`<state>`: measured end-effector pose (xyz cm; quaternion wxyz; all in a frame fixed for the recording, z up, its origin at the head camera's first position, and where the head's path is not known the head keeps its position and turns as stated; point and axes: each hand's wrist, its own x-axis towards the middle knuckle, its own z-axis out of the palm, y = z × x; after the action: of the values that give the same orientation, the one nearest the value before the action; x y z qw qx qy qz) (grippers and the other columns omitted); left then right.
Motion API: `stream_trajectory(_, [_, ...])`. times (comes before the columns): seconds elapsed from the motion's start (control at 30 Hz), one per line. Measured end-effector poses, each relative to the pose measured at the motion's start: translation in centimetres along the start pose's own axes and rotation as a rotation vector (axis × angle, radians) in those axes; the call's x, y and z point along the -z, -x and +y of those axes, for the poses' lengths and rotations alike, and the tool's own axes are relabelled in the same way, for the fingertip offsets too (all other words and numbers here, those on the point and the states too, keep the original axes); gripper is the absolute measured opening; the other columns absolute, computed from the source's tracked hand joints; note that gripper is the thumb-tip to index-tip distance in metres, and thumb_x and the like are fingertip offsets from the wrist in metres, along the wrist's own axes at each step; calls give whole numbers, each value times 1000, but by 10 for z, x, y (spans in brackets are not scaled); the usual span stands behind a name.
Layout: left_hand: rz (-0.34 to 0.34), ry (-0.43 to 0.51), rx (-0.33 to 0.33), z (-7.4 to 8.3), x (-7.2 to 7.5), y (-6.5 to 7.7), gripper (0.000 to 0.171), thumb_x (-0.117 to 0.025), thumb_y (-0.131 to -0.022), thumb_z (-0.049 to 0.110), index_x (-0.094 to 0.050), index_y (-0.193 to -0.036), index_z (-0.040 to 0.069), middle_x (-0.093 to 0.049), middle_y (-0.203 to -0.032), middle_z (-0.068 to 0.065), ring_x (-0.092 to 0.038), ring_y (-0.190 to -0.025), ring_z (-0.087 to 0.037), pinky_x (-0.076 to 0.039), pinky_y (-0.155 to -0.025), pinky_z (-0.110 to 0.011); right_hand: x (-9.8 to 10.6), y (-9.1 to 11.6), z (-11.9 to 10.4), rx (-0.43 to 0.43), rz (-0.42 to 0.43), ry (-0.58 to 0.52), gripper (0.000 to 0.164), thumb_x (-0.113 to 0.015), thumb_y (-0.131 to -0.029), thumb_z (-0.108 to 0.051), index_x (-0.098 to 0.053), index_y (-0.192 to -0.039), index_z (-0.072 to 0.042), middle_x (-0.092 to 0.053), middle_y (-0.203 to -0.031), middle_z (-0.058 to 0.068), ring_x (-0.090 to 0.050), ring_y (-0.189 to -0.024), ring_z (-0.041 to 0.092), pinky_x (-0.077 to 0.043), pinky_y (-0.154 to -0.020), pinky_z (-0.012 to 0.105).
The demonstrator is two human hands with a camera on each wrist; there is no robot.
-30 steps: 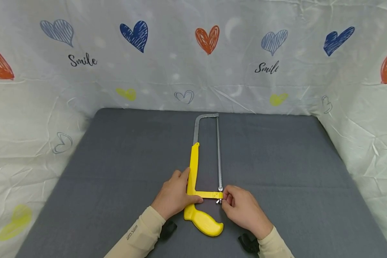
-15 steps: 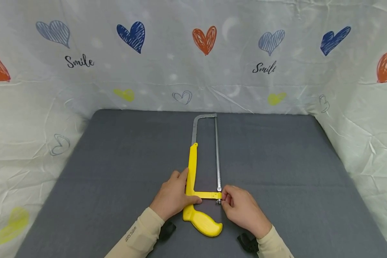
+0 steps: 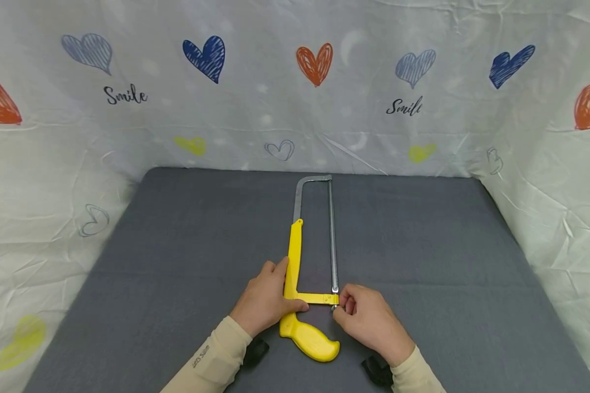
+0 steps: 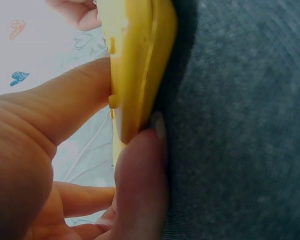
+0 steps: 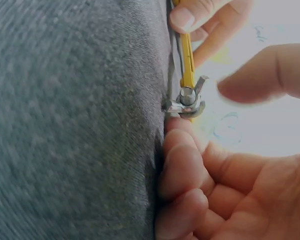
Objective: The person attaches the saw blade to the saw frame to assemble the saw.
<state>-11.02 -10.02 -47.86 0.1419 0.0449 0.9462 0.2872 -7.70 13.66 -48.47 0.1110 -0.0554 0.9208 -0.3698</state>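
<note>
A hacksaw (image 3: 295,245) with a yellow handle (image 3: 314,341) and a grey metal front frame lies on the dark cloth, its blade (image 3: 332,234) on the right side. My left hand (image 3: 261,299) grips the yellow frame just above the handle, thumb laid across it. At the near end of the blade sits a metal wing nut (image 5: 187,100). My right hand (image 3: 371,319) is at this nut with curled fingers; in the right wrist view the index fingertip is right against it and the thumb (image 5: 255,80) stands a little apart. The head view shows the nut mostly covered by the thumb.
The dark grey cloth (image 3: 177,234) covers the table. Behind and at both sides hangs a white curtain (image 3: 255,103) printed with hearts. Black wrist straps (image 3: 377,371) sit below both hands.
The wing nut has turned: its wings showed spread out a second ago. My right thumb has shifted slightly left over it. The left hand and the hacksaw have stayed in place.
</note>
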Motion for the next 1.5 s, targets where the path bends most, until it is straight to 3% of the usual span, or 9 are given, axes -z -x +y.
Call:
stream_trajectory(0.17, [-10, -11, 1, 0, -1, -1, 114, -97, -79, 47, -39, -167, 5, -59, -130, -19, -60, -78, -19, -59, -74, -37, -2, -1, 0, -52, -5, -22, 32, -90, -86, -39, -64, -84, -20, -54, -69, -5, -44, -54, 11, -34, -51, 25])
stream_trajectory(0.57, [-15, -18, 7, -2, -2, -2, 115, -96, -79, 48, -38, -167, 4, -58, -135, -20, -60, -80, -20, -59, -77, -38, -5, -2, 6, 26, 13, 15, 24, -88, -88, -27, -65, -85, -20, -53, -70, -7, -44, -53, 7, -37, -50, 24])
stream_trajectory(1.5, [-7, -6, 12, -1, -1, 0, 113, -97, -79, 46, -39, -167, 4, -58, -133, -20, -59, -77, -19, -58, -72, -35, 0, -1, 8, 78, -16, 22, 20, -80, -94, -17, -64, -84, -22, -55, -71, -9, -47, -57, 6, -39, -55, 23])
